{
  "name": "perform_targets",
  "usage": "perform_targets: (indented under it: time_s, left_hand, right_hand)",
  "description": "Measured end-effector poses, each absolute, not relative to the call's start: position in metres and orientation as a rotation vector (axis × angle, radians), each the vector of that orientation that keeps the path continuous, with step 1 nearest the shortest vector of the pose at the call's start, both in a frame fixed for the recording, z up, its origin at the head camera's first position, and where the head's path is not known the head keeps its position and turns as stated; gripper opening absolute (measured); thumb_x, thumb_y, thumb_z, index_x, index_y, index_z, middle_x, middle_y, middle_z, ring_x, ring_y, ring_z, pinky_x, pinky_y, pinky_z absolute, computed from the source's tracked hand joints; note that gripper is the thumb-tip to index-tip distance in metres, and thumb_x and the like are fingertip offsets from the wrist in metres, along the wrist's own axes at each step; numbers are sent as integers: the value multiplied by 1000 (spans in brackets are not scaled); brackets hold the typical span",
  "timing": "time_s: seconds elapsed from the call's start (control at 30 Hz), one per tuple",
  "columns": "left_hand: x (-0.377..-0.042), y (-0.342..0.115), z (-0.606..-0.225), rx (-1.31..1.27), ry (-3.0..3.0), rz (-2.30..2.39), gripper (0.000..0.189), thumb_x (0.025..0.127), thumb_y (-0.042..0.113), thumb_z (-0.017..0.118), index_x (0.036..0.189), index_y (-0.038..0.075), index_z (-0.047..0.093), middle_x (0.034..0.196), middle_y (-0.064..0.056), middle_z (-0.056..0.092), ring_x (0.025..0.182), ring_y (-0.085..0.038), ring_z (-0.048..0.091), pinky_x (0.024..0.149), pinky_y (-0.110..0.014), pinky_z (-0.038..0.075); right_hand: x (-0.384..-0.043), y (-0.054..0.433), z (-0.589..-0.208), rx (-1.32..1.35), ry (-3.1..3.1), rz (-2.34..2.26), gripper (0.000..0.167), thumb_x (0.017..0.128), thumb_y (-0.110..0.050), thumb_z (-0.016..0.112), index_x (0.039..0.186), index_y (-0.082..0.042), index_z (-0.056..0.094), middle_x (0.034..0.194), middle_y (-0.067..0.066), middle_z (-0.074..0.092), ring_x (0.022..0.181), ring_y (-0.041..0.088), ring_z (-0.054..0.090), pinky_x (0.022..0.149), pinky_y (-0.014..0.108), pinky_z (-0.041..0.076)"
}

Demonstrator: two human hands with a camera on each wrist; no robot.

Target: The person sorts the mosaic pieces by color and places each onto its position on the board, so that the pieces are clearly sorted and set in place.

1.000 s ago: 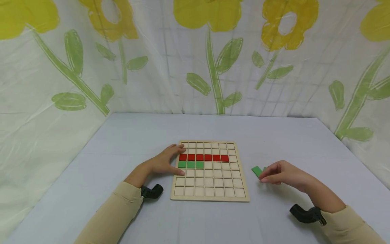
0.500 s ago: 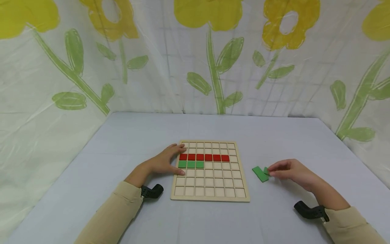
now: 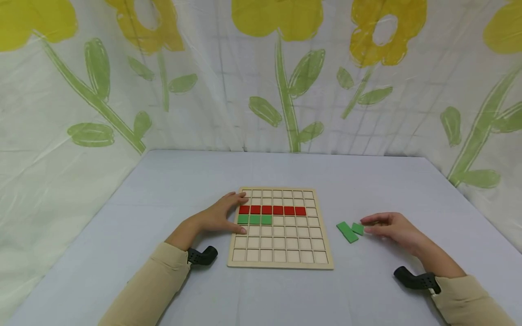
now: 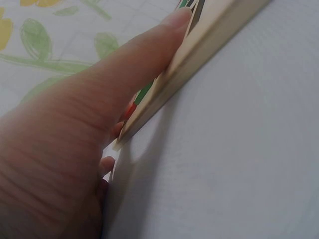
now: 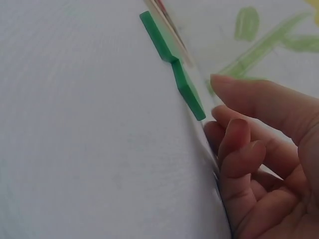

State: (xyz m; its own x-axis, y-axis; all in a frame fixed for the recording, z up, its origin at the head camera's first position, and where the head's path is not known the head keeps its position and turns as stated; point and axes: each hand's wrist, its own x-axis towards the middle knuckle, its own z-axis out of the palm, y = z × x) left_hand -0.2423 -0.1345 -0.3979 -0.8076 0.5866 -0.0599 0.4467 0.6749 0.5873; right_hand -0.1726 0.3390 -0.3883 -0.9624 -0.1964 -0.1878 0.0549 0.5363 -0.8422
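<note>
A square wooden grid board (image 3: 280,265) lies mid-table. In it sit a row of several red tiles (image 3: 278,210) and, below them, a shorter row of green tiles (image 3: 254,220). My left hand (image 3: 216,215) rests on the board's left edge, thumb and fingers spread; the left wrist view has the thumb (image 4: 144,55) over the wooden rim. Right of the board lie a long green tile (image 3: 347,232) and a small square green tile (image 3: 357,228), close together. My right hand (image 3: 393,230) is beside the square tile, thumb and index finger apart, holding nothing.
A white cloth covers the table (image 3: 195,294). Behind it hangs a pale curtain (image 3: 220,104) with painted yellow flowers. Each wrist carries a black camera mount, such as the right one (image 3: 416,279).
My right hand has moved right, off the green tiles, touching the small square one on the way; its fingers now stand apart from it. My left hand stays on the board.
</note>
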Motion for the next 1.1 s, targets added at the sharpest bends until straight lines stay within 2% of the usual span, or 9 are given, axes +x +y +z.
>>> perform_targets:
  time_s: [0.2,0.33,0.7,1.1]
  left_hand:
    - [-243,-135,-399,827,2644,840,93,69,51,77,144,17,34,157,1,18,146,-28,2,115,-55,10]
    - [-243,-135,-399,819,2640,853,93,68,51,78,144,17,35,156,2,18,146,-28,2,116,-54,10]
    - [-242,-135,-399,804,2646,842,94,68,52,77,144,18,35,157,2,17,146,-27,2,116,-54,10]
    - [-244,-134,-401,804,2644,855,94,67,52,77,144,18,35,156,2,18,146,-28,2,116,-55,10]
  right_hand:
    - [-173,335,-391,-196,2610,-1308,49,82,-22,72,119,6,58,85,-5,61,65,5,45,55,21,42]
    - [-173,334,-395,-282,2679,-1260,46,80,-20,73,117,4,60,85,-3,61,64,4,46,52,20,41]
    - [-171,330,-395,-348,2757,-1250,35,78,-17,74,107,0,66,74,-3,54,62,3,43,50,20,37]
    - [-171,330,-396,-329,2695,-1306,37,80,-13,72,109,5,61,74,-2,57,61,3,47,50,21,41]
